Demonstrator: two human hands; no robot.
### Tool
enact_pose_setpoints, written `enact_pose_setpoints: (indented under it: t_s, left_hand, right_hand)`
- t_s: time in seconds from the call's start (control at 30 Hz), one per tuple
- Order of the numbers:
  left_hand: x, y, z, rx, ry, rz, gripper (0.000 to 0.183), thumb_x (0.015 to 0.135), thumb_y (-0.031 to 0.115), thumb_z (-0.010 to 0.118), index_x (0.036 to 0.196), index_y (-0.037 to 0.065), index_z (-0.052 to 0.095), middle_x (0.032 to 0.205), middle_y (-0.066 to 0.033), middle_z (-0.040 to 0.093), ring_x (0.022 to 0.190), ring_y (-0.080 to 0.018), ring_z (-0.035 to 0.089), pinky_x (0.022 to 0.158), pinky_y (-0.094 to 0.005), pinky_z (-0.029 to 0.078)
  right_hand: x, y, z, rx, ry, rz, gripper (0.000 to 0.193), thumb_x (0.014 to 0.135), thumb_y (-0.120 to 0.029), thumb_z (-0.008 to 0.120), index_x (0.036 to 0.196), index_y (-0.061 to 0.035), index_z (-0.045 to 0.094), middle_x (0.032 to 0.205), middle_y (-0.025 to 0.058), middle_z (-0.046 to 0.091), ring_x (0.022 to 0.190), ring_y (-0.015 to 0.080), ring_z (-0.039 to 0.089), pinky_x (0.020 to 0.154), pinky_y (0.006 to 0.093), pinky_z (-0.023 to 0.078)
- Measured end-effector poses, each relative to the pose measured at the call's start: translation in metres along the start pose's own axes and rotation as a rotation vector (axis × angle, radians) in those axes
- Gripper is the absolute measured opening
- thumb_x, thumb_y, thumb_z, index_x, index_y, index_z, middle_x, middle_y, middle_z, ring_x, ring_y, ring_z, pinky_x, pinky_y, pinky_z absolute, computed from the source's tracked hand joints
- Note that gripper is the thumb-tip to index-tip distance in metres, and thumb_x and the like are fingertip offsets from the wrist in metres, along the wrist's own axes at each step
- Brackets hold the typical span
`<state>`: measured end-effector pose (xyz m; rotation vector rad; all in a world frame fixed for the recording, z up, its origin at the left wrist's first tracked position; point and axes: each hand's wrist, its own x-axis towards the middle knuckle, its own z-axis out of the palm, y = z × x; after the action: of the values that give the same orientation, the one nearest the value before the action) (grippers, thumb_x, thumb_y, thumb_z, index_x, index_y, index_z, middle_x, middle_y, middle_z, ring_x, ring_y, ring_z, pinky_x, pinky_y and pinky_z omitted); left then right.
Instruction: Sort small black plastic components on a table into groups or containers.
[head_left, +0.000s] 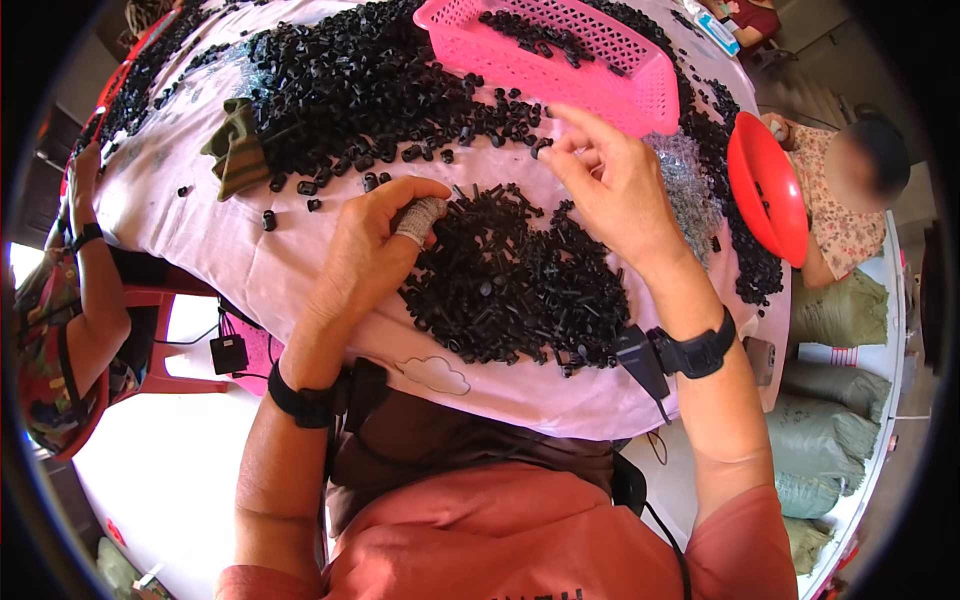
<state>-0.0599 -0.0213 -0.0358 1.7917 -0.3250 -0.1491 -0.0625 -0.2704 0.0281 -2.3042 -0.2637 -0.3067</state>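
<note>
My left hand point(375, 238) is closed at the near left edge of a pile of small black pin-like pieces point(510, 275). A grey wrapping point(420, 218) covers one of its fingers. Whatever its fingertips hold is hidden or too small to make out. My right hand point(615, 190) hovers over the far right side of that pile, index finger and thumb apart. A small black cap-like piece point(541, 148) lies at its thumb tip. Beyond both hands spreads a larger heap of black cap-like pieces point(360, 85), with a few strays near my left hand.
A pink perforated basket point(600, 95) with black pieces stands at the far side. Right of it are clear plastic wrap point(685, 190) and a red bowl point(765, 190). A striped green cloth point(238, 150) lies left. People sit at both sides; sacks point(825, 435) stand right.
</note>
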Motion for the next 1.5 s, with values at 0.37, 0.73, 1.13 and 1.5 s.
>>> enact_pose_setpoints:
  t_s: [0.37, 0.73, 1.13, 1.5]
  left_hand:
    - [-0.002, 0.005, -0.002, 0.062, -0.043, -0.074, 0.028, 0.1, 0.0, 0.053, 0.121, 0.006, 0.07, 0.102, -0.0008, 0.072, 0.081, -0.0056, 0.06, 0.07, -0.021, 0.049]
    - [-0.001, 0.004, -0.001, 0.047, -0.01, -0.021, 0.031, 0.092, -0.003, 0.055, 0.118, 0.003, 0.071, 0.087, -0.0047, 0.069, 0.076, -0.0108, 0.065, 0.068, -0.027, 0.051]
    - [-0.001, 0.003, -0.001, 0.006, -0.004, -0.041, 0.031, 0.092, -0.003, 0.056, 0.118, 0.002, 0.071, 0.088, -0.0051, 0.069, 0.077, -0.0115, 0.066, 0.069, -0.0277, 0.052]
    - [-0.001, 0.002, -0.001, 0.049, -0.003, -0.007, 0.032, 0.091, -0.004, 0.056, 0.118, 0.003, 0.072, 0.089, -0.0067, 0.071, 0.077, -0.0126, 0.067, 0.07, -0.0284, 0.053]
  right_hand:
    - [-0.05, -0.009, 0.008, -0.149, -0.369, -0.181, 0.014, 0.077, -0.004, 0.072, 0.091, -0.0041, 0.072, 0.095, 0.0139, 0.063, 0.09, 0.0361, 0.066, 0.08, 0.0452, 0.054]
    - [-0.05, -0.004, 0.006, -0.077, -0.37, -0.059, 0.012, 0.079, -0.005, 0.076, 0.09, -0.0037, 0.071, 0.093, 0.0129, 0.065, 0.084, 0.0319, 0.068, 0.076, 0.041, 0.054]
    - [-0.012, -0.001, 0.008, 0.244, -0.097, -0.012, 0.026, 0.089, -0.004, 0.072, 0.115, -0.0036, 0.073, 0.103, 0.0114, 0.074, 0.079, 0.0143, 0.07, 0.072, 0.0306, 0.058]
    - [-0.043, -0.017, 0.018, 0.016, -0.452, -0.201, 0.024, 0.077, 0.006, 0.063, 0.099, -0.0004, 0.069, 0.096, 0.0163, 0.065, 0.086, 0.039, 0.066, 0.078, 0.045, 0.054]
